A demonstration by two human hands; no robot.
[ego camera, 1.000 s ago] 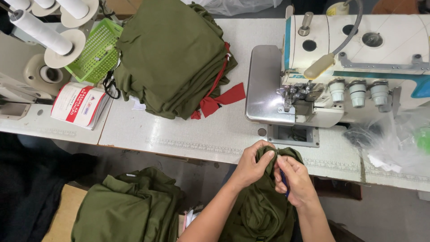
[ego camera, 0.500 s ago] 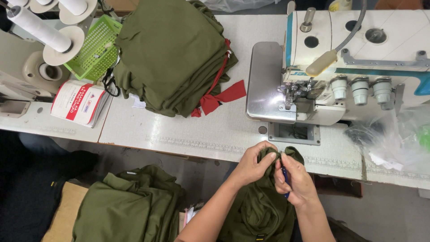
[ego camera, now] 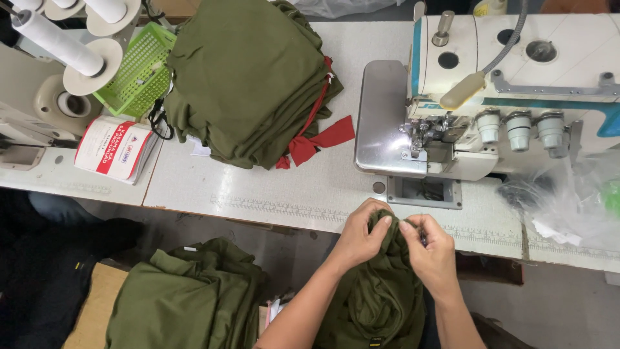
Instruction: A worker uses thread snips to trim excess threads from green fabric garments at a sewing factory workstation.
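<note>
- The left hand (ego camera: 359, 238) is clenched on the top of an olive-green garment (ego camera: 378, 304), with the fingers bunching the cloth at the near edge of the counter (ego camera: 336, 187).
- The right hand (ego camera: 431, 251) pinches the same fold from the other side, its fingertips almost touching those of the left hand.
- The garment hangs down from both hands, between the forearms, below the counter edge; only its gathered top reaches the height of the counter.
- Just beyond the hands stands a white and teal overlock sewing machine (ego camera: 491, 110), with its metal plate (ego camera: 382, 123) on the left and three round knobs (ego camera: 520, 128) along the front.
- A grey hose (ego camera: 510, 39) runs down to the top of the machine.
- To the left of the machine lies a folded stack of olive-green pieces (ego camera: 248, 77), with a red strip of cloth (ego camera: 320, 139) poking out from under it.
- Farther left are a green plastic basket (ego camera: 135, 71), a small booklet with a red band (ego camera: 116, 148), and white thread cones (ego camera: 58, 42).
- Clear plastic bags (ego camera: 575, 200) lie at the right end of the counter.
- Below the counter, to the left, a second heap of olive-green cloth (ego camera: 187, 297) rests on a brown box (ego camera: 90, 310).
</note>
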